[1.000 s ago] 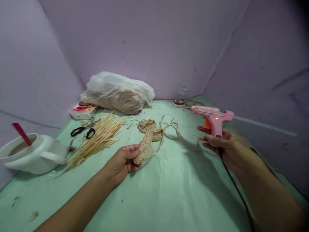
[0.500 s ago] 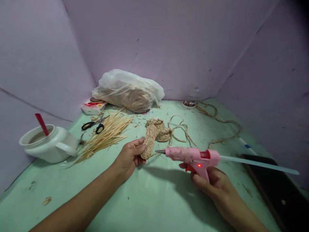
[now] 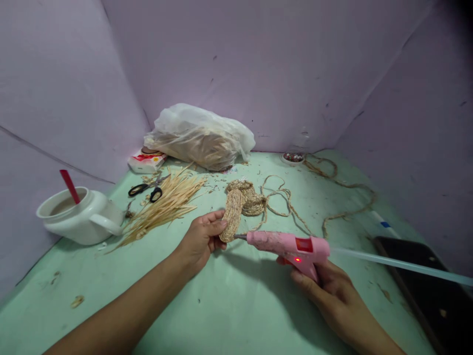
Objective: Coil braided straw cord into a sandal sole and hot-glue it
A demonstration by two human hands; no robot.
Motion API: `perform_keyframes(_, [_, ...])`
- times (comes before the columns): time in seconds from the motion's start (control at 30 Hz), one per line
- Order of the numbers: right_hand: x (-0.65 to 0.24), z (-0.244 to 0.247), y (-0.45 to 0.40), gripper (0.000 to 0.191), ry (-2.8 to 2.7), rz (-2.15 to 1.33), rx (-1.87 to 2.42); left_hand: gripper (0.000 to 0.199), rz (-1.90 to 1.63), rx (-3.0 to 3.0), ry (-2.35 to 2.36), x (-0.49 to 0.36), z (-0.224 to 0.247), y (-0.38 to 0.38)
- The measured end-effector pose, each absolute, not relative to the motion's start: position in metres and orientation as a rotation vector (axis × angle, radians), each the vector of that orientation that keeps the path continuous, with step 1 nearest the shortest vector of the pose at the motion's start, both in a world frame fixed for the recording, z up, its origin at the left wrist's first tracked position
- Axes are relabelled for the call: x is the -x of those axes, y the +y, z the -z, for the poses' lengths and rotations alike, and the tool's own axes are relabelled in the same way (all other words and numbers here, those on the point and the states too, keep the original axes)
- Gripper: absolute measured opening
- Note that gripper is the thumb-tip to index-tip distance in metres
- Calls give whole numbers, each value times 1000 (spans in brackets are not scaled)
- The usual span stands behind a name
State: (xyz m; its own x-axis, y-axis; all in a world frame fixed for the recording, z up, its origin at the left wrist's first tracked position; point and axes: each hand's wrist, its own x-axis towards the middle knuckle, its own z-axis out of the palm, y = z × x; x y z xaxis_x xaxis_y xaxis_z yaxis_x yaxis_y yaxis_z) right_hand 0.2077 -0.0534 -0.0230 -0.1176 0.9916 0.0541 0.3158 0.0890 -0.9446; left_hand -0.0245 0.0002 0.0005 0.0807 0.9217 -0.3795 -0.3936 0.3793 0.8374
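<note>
My left hand [image 3: 205, 236] pinches the near end of a coiled piece of braided straw cord [image 3: 233, 212], thumb on top. The piece bends back into a second curled part, and a loose tail of cord [image 3: 284, 197] loops off to its right. My right hand [image 3: 328, 296] is wrapped round the handle of a pink glue gun [image 3: 284, 244] with a lit red light. Its metal nozzle [image 3: 241, 237] is at the right edge of the piece's near end. A clear glue stick [image 3: 399, 266] sticks out of the gun's back.
On the left are a white pot [image 3: 94, 217] with a red handle in it, black scissors [image 3: 155, 195] and dry straw strips [image 3: 166, 207]. A plastic bag [image 3: 203, 143], a small box [image 3: 146, 162] and a bead dish [image 3: 293, 159] stand behind. A black phone-like slab [image 3: 417, 286] lies right.
The glue gun has moved left and slightly down, bringing its nozzle up to the braided piece. My left hand keeps its hold. The whole view has shifted slightly.
</note>
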Motion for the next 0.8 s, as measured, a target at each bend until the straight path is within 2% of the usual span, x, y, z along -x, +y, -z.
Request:
perform_keyframes(0.57, [-208, 21, -52, 27, -1632, -952, 1365, 35, -1089, -606, 1096, 25, 0, 1])
perform_keyframes(0.8, [-207, 21, -52, 28, -1578, -1019, 1354, 36, -1086, -609, 1094, 25, 1, 1])
